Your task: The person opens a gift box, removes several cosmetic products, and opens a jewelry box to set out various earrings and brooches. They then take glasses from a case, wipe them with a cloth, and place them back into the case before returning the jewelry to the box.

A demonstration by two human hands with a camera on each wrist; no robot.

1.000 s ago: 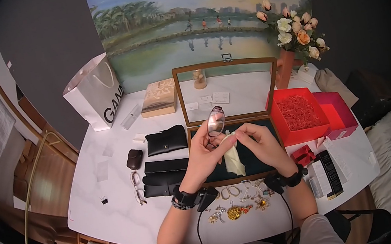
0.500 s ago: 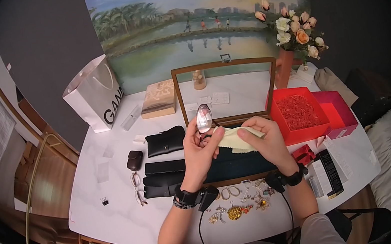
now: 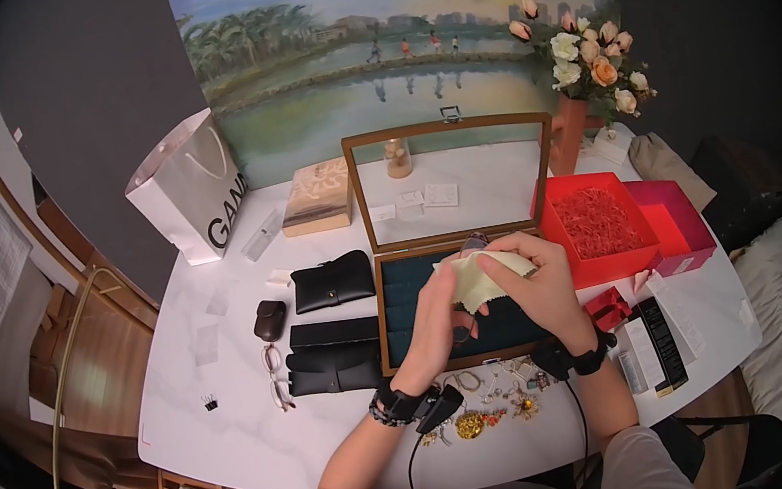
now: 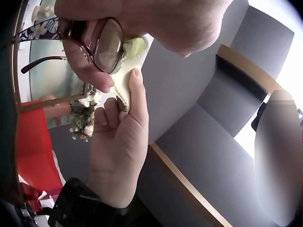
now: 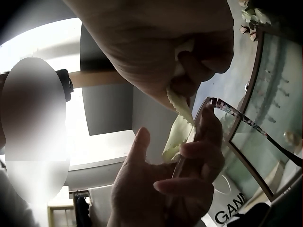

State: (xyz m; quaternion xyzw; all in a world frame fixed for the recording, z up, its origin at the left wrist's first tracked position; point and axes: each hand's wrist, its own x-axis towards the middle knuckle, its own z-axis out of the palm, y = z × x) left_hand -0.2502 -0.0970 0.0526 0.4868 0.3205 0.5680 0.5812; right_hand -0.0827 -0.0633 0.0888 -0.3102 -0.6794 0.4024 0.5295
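Both hands meet above the open wood-framed case (image 3: 403,293). My left hand (image 3: 432,331) grips a pair of glasses (image 4: 108,47) with dark red rims and flower-patterned temples; the left wrist view shows one lens and both temples. A pale yellow cloth (image 3: 483,281) with a zigzag edge lies between the hands, against the glasses. My right hand (image 3: 552,296) pinches this cloth between thumb and fingers. From the right wrist view, the cloth (image 5: 180,135) hangs beside the left fingers, near the frame of the glasses (image 5: 236,118). The hands hide most of the glasses in the head view.
Left of the case lie black pouches (image 3: 331,282), a brown case (image 3: 269,320) and other glasses (image 3: 274,375). Jewellery (image 3: 473,423) is spread in front. A red box (image 3: 595,224) stands right, a paper bag (image 3: 191,188) back left, and a flower vase (image 3: 569,132) behind.
My left hand has turned and lowered the glasses, which stood upright before, and moved right toward the cloth. The cloth, hanging down at first, is now bunched against the glasses.
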